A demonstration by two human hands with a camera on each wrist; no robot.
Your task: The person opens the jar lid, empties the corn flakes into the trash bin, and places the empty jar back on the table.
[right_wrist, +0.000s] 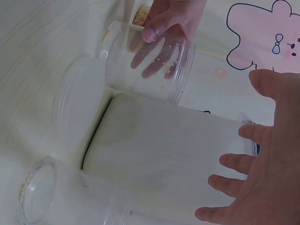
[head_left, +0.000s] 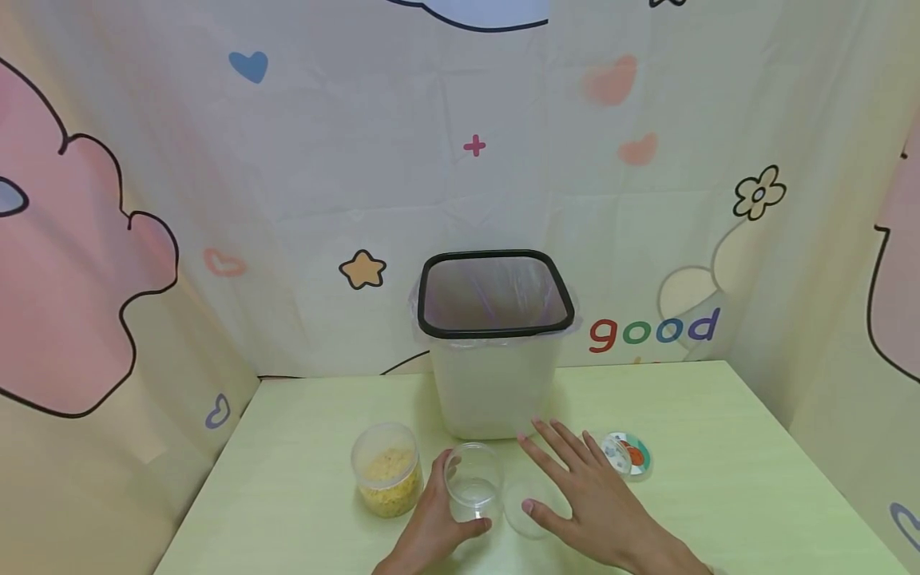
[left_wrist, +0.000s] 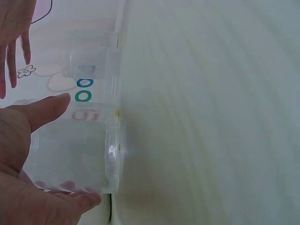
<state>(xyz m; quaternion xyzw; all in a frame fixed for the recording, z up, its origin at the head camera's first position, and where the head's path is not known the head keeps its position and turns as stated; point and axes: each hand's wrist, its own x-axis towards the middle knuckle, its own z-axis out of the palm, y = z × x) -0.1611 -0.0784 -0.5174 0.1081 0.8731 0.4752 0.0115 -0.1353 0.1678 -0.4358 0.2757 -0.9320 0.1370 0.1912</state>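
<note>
My left hand holds an upright clear jar, fingers and thumb around its sides. Small crumbs cling to the jar wall in the right wrist view. My right hand is spread in the air, holding nothing, near a clear round lid beside the jar. A second clear jar stands further right, largely hidden by my right hand in the head view.
A jar of yellow flakes stands left of my left hand. Behind the jars is a white bin with a black rim and a plastic liner. A round colourful disc lies on the pale green table at the right.
</note>
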